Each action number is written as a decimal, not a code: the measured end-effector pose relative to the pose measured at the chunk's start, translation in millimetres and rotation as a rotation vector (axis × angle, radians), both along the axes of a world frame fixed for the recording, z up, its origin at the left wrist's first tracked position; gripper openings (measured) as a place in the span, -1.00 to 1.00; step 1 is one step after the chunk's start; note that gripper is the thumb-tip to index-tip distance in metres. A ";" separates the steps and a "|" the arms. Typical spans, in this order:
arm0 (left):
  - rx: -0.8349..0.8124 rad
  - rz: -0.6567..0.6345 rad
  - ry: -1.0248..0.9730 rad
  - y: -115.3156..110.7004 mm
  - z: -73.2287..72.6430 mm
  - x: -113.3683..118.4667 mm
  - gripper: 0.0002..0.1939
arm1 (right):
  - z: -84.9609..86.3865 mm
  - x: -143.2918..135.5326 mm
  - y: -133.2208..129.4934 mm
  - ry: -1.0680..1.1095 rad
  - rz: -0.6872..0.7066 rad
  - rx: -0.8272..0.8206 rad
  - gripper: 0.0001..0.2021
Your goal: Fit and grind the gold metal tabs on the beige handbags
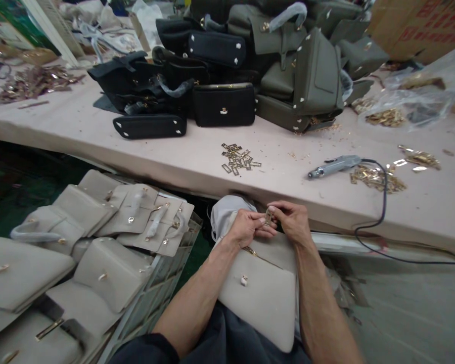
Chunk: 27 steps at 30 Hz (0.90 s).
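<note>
- At the lower centre of the frame, a worker's left hand [246, 227] and right hand [293, 221] met over a small gold metal fitting [268, 217], both grips pinched on it between fingertips and thumbs.
- The fitting sat at the top edge of a beige handbag [261, 293] lying across the worker's lap, just below the near edge of the table [174, 156].
- The fitting looked small, stiff and smooth, likely to slip unless held by its edges; the handbag looked soft and light, best steadied near its stiffer top rim.
- More loose gold fittings [239, 158] lay scattered at mid-table, well apart from the hands.
- A grey rotary tool [335, 165] with a black cord [379, 217] rested to the right of them.
- Black handbags [197, 86] and olive handbags [307, 65] were piled at the top of the frame.
- Beige bags [79, 242] filled a crate [155, 298] at lower left.
</note>
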<state>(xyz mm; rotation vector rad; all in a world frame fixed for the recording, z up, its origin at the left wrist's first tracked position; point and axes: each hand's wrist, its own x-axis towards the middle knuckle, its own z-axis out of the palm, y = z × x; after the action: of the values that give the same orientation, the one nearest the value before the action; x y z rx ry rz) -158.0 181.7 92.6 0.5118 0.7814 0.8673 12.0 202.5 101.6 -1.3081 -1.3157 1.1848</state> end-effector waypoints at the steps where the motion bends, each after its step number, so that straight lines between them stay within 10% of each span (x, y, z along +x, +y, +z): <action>1: -0.001 0.003 0.001 -0.2 0.1 0.6 -0.73 | -0.1 0.2 -0.2 -0.004 0.003 0.004 -0.70; 27: 0.120 0.218 0.114 -11.9 -10.5 26.6 -0.59 | -0.7 9.2 -13.6 -0.133 0.137 0.138 -0.76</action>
<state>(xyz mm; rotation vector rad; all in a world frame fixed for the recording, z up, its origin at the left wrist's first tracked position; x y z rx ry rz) -131.5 169.8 82.2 0.5931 0.9043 1.0991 21.2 188.9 100.9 -1.2302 -1.5768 1.0921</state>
